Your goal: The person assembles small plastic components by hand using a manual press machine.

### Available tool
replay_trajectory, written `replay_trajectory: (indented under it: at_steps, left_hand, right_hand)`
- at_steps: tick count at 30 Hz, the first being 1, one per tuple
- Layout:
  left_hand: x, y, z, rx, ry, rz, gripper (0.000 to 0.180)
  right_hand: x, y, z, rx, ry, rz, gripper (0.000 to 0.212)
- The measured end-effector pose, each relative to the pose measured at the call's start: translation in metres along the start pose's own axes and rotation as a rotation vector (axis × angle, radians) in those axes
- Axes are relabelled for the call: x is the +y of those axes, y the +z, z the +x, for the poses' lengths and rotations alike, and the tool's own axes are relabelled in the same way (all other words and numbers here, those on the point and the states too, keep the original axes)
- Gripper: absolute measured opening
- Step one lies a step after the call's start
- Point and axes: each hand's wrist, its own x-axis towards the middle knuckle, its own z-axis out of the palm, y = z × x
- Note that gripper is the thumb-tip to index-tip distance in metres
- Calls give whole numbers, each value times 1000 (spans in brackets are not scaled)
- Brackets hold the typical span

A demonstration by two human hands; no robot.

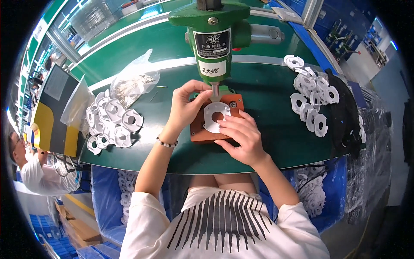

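Observation:
A white round plastic part [211, 123] with a hole in its middle lies on the orange-brown fixture block [199, 137], under the ram [215, 89] of a green hand press [217, 56]. At the part's far edge, right beside the ram, my left hand [186, 105] is closed, thumb and forefinger pinched together. Whatever is between those fingertips is too small to make out. My right hand [243, 137] rests with its fingers stretched out over the part's right side, fingertips touching it and the thumb on the near side of the block.
White plastic parts form a pile [113, 121] at left and another [310, 93] at right. Behind the left pile, a clear bag [133, 84] holds thin metal pins. Blue bins [103, 190] with white parts flank my legs. Someone in white [51, 172] sits far left.

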Motion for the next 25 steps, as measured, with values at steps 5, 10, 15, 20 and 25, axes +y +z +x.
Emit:
replay_trajectory:
  at_steps: [5, 10, 15, 20, 25]
  left_hand:
    - [1, 5, -4, -53, -148, -156, 8]
    - [0, 6, -6, -49, -168, -229, 8]
    - [-4, 5, -7, -48, -145, -180, 8]
    - [-5, 6, -7, -46, -124, -106, 8]
    - [-11, 3, -6, -65, 30, 95, 6]
  right_hand:
    - [2, 2, -4, 0, 0, 8, 27]
    - [1, 3, -4, 0, 4, 7, 27]
    - [1, 3, -4, -3, 10, 6, 26]
    - [0, 3, -4, 6, 7, -2, 26]
    - [0, 3, -4, 2, 8, 0, 27]
